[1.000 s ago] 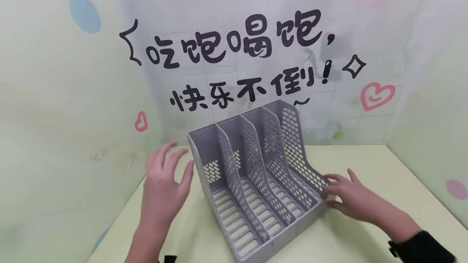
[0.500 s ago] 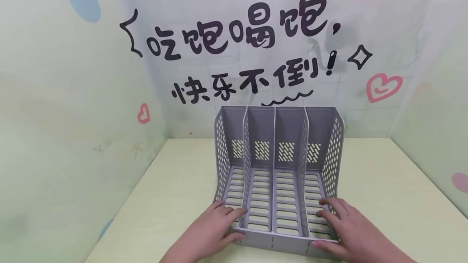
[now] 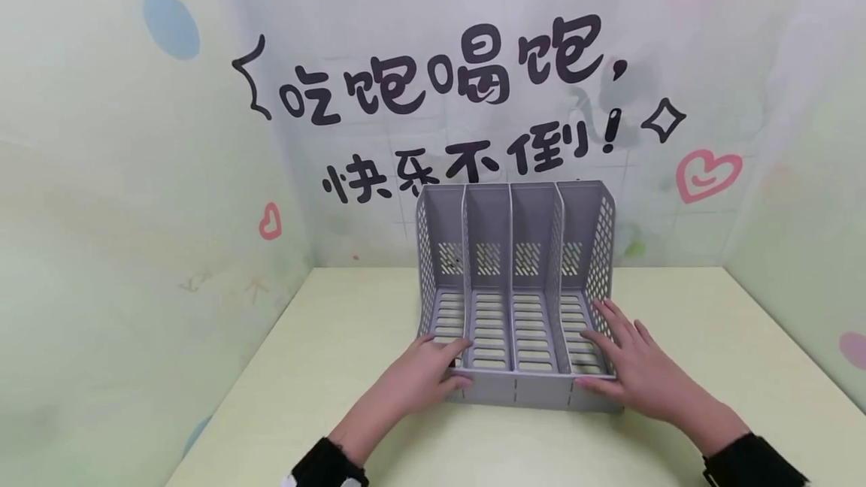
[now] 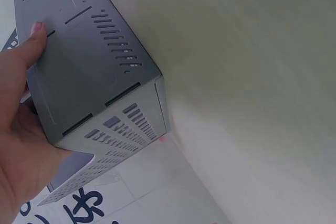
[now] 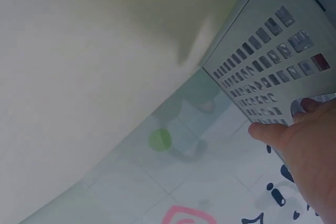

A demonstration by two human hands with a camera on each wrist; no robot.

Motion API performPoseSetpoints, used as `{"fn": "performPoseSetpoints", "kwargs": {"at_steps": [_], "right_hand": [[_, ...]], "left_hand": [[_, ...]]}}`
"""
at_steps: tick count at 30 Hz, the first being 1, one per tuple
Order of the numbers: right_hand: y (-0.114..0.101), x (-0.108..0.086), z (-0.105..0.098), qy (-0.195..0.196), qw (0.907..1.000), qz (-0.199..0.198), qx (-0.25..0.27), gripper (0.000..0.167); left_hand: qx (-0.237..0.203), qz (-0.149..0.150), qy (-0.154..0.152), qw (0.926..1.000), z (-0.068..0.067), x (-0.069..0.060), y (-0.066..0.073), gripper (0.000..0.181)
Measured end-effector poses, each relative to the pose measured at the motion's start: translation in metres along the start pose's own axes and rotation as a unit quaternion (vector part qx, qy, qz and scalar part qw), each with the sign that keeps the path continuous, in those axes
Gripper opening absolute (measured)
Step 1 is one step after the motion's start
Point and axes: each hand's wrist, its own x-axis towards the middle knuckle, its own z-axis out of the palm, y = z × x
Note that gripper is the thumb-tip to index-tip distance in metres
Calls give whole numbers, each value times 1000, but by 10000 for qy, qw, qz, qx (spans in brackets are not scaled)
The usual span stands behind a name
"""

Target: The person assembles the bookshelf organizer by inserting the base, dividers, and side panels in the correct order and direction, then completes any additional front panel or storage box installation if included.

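A grey plastic file rack [image 3: 541, 391] with perforated sides and several upright compartments faces me, upright at the table. At its front left corner my left hand [image 3: 422, 376] grips the low wall, thumb against the front face and fingers over the rim. My right hand [image 3: 649, 374] holds the opposite front corner, thumb in front, the other fingers at the inside and along the side wall. The left wrist view shows the left thumb [image 4: 32, 45] pressed on the front wall [image 4: 84, 61]. In the right wrist view, fingers lie by the slotted side [image 5: 262, 61]. The rack's underside is hidden.
The pale table [image 3: 352, 307] extends around the rack. Behind it rises a back wall [image 3: 379, 13] with black lettering and a pink heart [image 3: 707, 175]. Printed side walls [image 3: 101, 246] flank the table on the left and right.
A second ago the rack was tilted and turned, with my left hand off it. The left hand has since taken hold; the rack has been straightened, then moved away from me.
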Motion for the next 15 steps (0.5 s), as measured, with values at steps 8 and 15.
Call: {"fn": "performPoseSetpoints", "kwargs": {"at_steps": [8, 15], "right_hand": [[18, 19, 2, -384, 9948, 710, 625, 85], [5, 10, 5, -670, 9842, 1476, 707, 89]], "left_hand": [[-222, -251, 478, 9983, 11, 18, -7, 59], [163, -1087, 761, 9910, 2, 6, -27, 82]]}}
